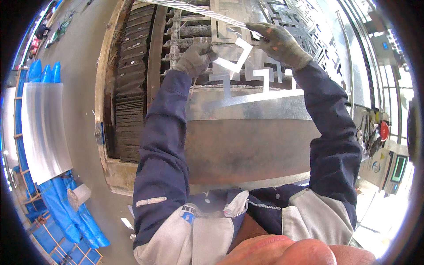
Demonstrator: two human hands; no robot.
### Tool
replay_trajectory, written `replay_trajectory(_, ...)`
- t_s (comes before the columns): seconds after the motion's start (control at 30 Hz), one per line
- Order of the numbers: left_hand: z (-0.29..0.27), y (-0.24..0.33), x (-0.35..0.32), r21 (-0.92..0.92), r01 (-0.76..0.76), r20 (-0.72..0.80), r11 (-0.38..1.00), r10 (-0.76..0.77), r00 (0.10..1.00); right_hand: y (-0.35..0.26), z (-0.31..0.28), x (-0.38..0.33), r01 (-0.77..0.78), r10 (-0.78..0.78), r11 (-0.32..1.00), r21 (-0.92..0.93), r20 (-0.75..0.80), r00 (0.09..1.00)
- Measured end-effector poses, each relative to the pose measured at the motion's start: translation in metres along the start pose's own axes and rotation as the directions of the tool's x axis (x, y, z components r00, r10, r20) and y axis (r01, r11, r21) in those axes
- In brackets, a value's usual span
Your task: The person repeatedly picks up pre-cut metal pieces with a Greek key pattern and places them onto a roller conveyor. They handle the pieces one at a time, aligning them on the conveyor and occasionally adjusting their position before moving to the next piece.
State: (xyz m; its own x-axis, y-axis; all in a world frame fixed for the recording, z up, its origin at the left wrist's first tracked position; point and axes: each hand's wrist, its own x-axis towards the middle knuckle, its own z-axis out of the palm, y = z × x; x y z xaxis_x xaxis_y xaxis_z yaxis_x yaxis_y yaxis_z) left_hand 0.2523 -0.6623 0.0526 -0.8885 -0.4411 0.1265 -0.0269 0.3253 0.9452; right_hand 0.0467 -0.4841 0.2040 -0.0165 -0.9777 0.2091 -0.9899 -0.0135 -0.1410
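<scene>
1. Seemingly, a cut-out piece is being freed from a thin metal sheet [265,104] that has been cut into a maze-like pattern; this is judged from the hands alone. The sheet lies across the upper middle of the frame, over a bed of dark slats [132,79].
2. The left hand [196,57], in a grey glove, is seen at upper centre. Its fingers are curled narrowly around the near end of a bright angular strip [238,55] of metal.
3. The right hand [278,42], also gloved in grey, is placed a little higher and to the right. Its fingers are pinched on the sheet's lattice just beside the far end of the strip.
4. The strip is tilted up out of the sheet's plane, between the two hands; whether it is fully detached cannot be told.
5. For the next move, a steady pull would probably be needed, with the sheet held down so that the thin lattice is not bent.
6. Many narrow cut edges surround both hands, and they are likely sharp; the gloves and dark blue sleeves [163,141] are close to them.
7. A wooden frame edge [106,88] borders the bed at centre left.
8. More open room is found at the left of the frame, where bare floor [81,57] lies beside a curved shiny panel [44,128] and blue bundles [75,212] at lower left.
9. At the right edge, a machine console [393,168] stands near the right elbow.
</scene>
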Motion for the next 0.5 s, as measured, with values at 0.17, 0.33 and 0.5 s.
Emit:
replay_trajectory(0.17,0.006,-0.033,-0.046,0.512,0.369,-0.296,0.776,-0.244,0.924,-0.056,-0.024,-0.068,0.172,-0.172,0.985,-0.013,-0.171,0.970)
replay_trajectory(0.33,-0.005,0.006,-0.091,-0.736,0.009,-0.488,0.677,-0.539,0.687,-0.149,-0.049,-0.152,0.136,-0.126,0.984,-0.115,0.094,0.988)
replay_trajectory(0.5,0.026,0.046,-0.107,-0.809,-0.065,-0.488,0.584,-0.607,0.627,-0.233,-0.045,-0.247,-0.059,0.050,0.998,0.024,0.278,0.959)
